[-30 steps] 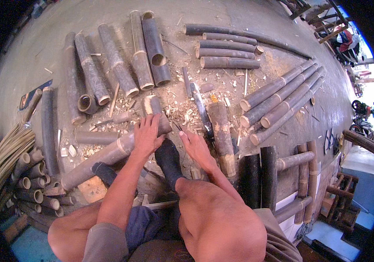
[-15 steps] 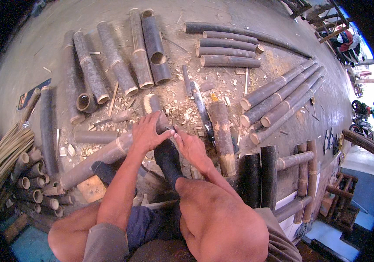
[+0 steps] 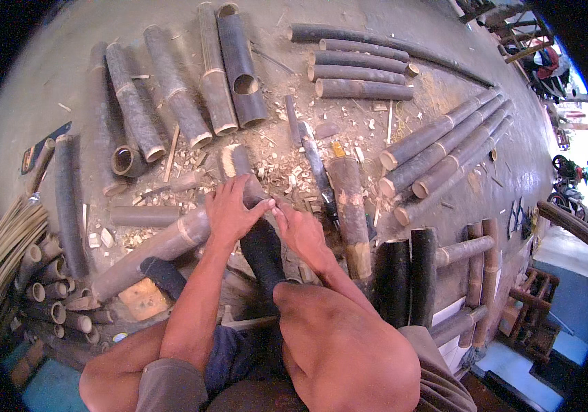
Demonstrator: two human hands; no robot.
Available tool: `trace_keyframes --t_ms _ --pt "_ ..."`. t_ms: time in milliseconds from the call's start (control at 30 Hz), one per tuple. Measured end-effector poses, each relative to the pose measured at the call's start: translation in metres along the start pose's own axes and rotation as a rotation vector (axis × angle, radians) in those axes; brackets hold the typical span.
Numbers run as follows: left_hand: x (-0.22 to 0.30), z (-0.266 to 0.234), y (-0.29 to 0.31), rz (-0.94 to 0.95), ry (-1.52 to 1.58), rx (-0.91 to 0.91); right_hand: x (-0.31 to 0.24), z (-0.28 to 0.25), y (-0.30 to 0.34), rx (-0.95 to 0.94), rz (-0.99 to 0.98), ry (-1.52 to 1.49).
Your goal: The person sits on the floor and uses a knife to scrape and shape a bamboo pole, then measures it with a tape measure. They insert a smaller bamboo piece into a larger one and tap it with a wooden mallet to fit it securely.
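Note:
A thick bamboo pole point(image 3: 150, 254) lies aslant in front of me, running from the lower left up to my hands. My left hand point(image 3: 232, 209) is wrapped over its upper right end, thumb pointing right. Against that end, close to the left thumb, my right hand point(image 3: 299, 232) is closed in a pinch. A thin dark bit shows by its fingertips, too small to name. Below the pole's end is my dark-socked foot point(image 3: 262, 250). A short bamboo piece with a pale cut patch point(image 3: 235, 159) lies just beyond my left hand.
Bamboo lengths point(image 3: 181, 103) lie in rows at the far left, with more poles point(image 3: 438, 141) at the right. Pale wood chips point(image 3: 287, 165) litter the floor. A stripped bamboo post point(image 3: 350, 213) stands right of my hands. Cut tubes point(image 3: 50, 292) and a stick broom point(image 3: 16, 233) are at left.
The view has shifted slightly, so the floor things at the left sit a little further left. Both hands stay at the pole's end; the right fingertips have barely moved.

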State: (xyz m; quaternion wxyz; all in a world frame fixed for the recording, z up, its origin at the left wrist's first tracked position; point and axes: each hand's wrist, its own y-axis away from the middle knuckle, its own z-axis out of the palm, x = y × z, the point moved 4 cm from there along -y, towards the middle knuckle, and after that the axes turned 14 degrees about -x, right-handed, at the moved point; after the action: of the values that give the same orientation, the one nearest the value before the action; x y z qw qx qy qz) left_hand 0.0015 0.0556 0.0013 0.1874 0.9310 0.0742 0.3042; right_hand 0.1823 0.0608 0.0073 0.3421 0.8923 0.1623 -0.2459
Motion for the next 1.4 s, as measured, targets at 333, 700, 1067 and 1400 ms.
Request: trace_keyframes --t_ms 333,700,1067,1400 --pt "0.015 0.006 -0.001 -0.157 -0.046 0.047 0.039 0.018 -0.038 0.066 0.158 0.077" --pt "0.000 0.011 0.007 -0.009 -0.305 -0.027 0.048 0.021 -0.001 0.123 -0.056 -0.218" --pt "-0.005 0.004 0.001 0.033 -0.101 -0.049 0.001 -0.001 0.002 0.013 -0.042 -0.025" --pt "0.010 0.006 -0.008 -0.195 0.006 -0.023 0.031 0.006 -0.040 0.003 0.248 0.096"
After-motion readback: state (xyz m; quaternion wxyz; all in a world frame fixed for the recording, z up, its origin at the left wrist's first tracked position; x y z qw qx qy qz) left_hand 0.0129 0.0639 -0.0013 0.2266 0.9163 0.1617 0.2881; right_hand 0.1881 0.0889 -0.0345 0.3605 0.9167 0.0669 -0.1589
